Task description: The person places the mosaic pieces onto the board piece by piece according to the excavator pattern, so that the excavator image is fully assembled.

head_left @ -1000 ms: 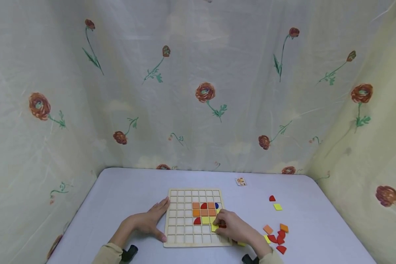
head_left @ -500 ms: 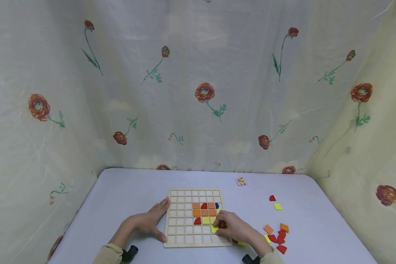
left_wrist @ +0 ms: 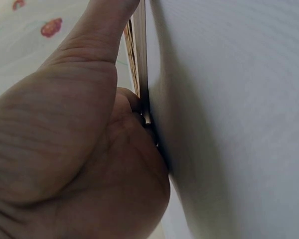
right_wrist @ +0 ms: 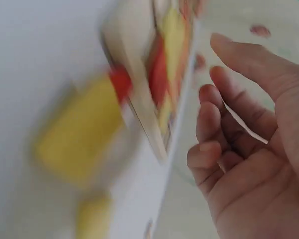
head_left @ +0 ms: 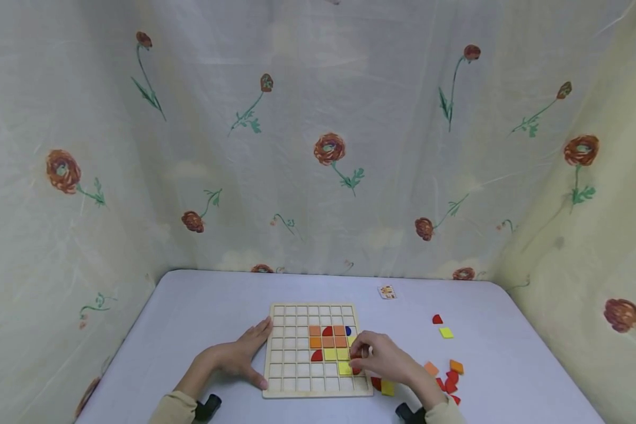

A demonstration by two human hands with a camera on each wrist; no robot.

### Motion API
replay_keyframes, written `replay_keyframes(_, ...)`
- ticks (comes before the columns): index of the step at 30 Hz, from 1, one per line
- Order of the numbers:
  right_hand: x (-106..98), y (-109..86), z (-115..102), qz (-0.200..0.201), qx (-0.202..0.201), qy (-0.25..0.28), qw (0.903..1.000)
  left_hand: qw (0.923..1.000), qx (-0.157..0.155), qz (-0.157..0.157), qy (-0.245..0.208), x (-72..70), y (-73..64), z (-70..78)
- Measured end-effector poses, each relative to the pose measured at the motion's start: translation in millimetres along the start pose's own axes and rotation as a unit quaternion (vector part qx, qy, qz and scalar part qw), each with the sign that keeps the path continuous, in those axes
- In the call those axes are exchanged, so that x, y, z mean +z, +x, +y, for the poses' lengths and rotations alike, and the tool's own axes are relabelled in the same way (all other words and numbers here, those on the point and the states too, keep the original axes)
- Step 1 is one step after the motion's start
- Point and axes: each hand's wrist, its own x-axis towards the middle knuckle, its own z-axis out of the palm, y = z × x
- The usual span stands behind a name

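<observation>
1. Counter (head_left: 212,306): pale, faintly lilac top, far corners rounded.
2. Back sheet (head_left: 376,88): hangs directly behind counter's far edge; greyish-white, curtain-like, soft vertical folds, some creases.
3. Left sheet (head_left: 32,247): flanks counter's left side; pale, same print.
4. Right sheet (head_left: 588,253): flanks counter's right side; yellower in tone.
5. Print: rust-red flowers, green stems and leaves, scattered; large bloom (head_left: 329,148) above middle of counter's far edge.
6. Light: soft, even over counter; source unclear.
</observation>
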Motion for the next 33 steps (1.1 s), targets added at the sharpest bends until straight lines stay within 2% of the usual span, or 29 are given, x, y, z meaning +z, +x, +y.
replay_keyframes(2, -12, -2.2, 5, 0.042, 0.033, 0.009, 0.9985, 1.0, -0.001, -0.001, -0.002, 0.1, 0.4, 0.0)
replay_keyframes(4, -25, -4.9, 16, 0.096, 0.068, 0.004, 0.993, 1.0, -0.001, 0.0, -0.002, 0.0, 0.5, 0.0)
replay_keyframes(8, -52, -16.7, 49, 0.185, 0.137, -0.02, 0.973, 1.0, -0.001, 0.001, 0.002, -0.2, 0.5, -0.3)
replay_keyframes(10, -65, -25.5, 67, 0.207, 0.164, -0.033, 0.9639, 1.0, -0.003, 0.0, -0.002, -0.1, 0.2, 0.2)
replay_keyframes(16, -89, -48.4, 106, 0.22, 0.235, -0.044, 0.9459, 1.0, -0.008, -0.002, -0.004, -0.4, -0.9, 3.2)
replay_keyframes(23, -96, -53.4, 119, 0.202, 0.306, -0.033, 0.93, 1.0, 0.002, 0.001, 0.003, -1.8, -0.8, 3.1)
replay_keyframes(27, -95, -52.1, 126, 0.181, 0.324, -0.031, 0.9279, 1.0, 0.001, -0.001, 0.004, -0.5, 1.5, 2.2)
replay_keyframes(33, -94, -47.0, 133, 0.182, 0.315, -0.026, 0.9311, 0.9999, -0.01, -0.003, 0.003, -0.5, 1.2, 0.6)
